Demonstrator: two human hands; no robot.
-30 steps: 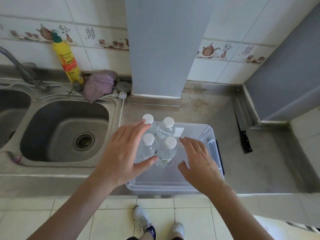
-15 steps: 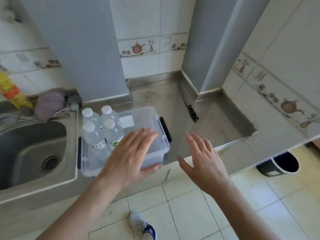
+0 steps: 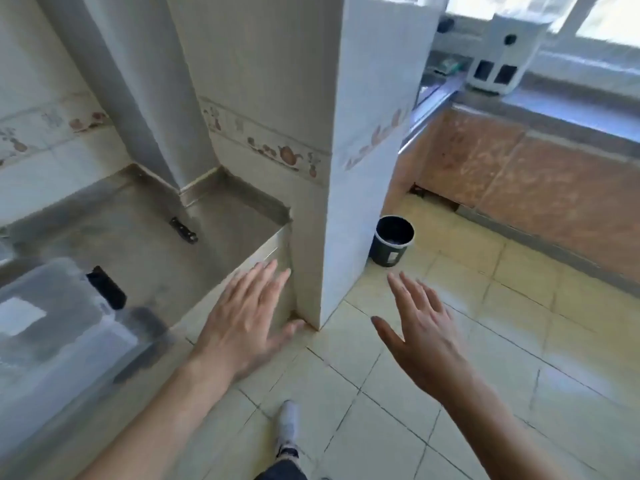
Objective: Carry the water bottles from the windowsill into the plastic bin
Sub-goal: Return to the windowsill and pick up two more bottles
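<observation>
The clear plastic bin (image 3: 65,327) sits blurred at the left edge on the steel counter (image 3: 145,237); only its right end with a black latch shows, and no bottles in it are in view. My left hand (image 3: 242,323) hovers with straight spread fingers, holding nothing, over the counter's front corner. My right hand (image 3: 422,337) is held out over the floor tiles, fingers straight and empty. The windowsill (image 3: 571,105) runs along the upper right under a bright window. No water bottle is visible on it in this blurred view.
A white tiled pillar (image 3: 367,150) stands between the counter and the window side. A black bucket (image 3: 393,240) sits on the floor beside it. A black-handled knife (image 3: 183,230) lies on the counter. A white boxy appliance (image 3: 502,60) stands on the sill.
The view has swung right, away from the bin with its bottles toward the pillar and window. Both hands left the bin and now hover empty over the counter corner and floor.
</observation>
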